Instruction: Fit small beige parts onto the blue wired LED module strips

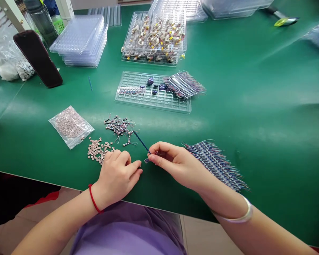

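Between its thumb and fingertips my right hand (178, 163) pinches a thin dark blue strip (141, 141), which slants up and to the left. A small pale piece (146, 160) shows just below those fingertips. My left hand (119, 175) is closed, knuckles up, close to the table's front edge; its thumb and forefinger press together, and what lies between them is too small to make out. Small pinkish ring-shaped beads (95, 150) lie scattered beside the left knuckles. Beyond both hands sits a loose pile of small parts with wire leads (119, 125).
A bag of beads (70, 125) lies left. Rows of wired parts (215, 163) lie by my right forearm. Farther back are a clear tray (154, 102), a filled tray (162, 35), stacked trays (79, 39), a leaning phone (38, 58) and a yellow-tipped tool (284, 21).
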A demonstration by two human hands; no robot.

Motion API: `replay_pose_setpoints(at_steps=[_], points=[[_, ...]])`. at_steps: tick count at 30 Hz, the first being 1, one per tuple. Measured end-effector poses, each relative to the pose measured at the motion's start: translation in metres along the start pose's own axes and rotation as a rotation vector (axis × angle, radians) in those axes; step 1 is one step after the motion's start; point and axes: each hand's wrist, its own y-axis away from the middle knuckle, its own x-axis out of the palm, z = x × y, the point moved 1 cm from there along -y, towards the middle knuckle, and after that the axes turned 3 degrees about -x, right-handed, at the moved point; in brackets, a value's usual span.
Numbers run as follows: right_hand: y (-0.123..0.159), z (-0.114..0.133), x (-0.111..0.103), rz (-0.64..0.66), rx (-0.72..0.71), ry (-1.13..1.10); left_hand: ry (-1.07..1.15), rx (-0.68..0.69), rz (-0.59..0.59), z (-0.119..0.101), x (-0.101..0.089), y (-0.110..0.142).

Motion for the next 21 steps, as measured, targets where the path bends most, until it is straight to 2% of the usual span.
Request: replay_pose_setpoints(at_steps=[5,8,15,21], points=[[0.002,-0.008,0.001,-0.041,-0.006,0.011,-0.043,-0.009,-0.04,-0.003,0.001,-0.002],[0.003,-0.012,0.002,-0.079,0.0,0.003,-0.021,-0.014,-0.014,-0.003,0.001,-0.004],[0.004,-0.013,0.0,-0.074,-0.013,-0.01,0.038,-0.063,0.002,0.001,0.001,-0.002],[0.005,-0.015,0.003,-0.075,-0.062,0.092,0.039,-0.064,-0.012,0.001,0.002,-0.001]])
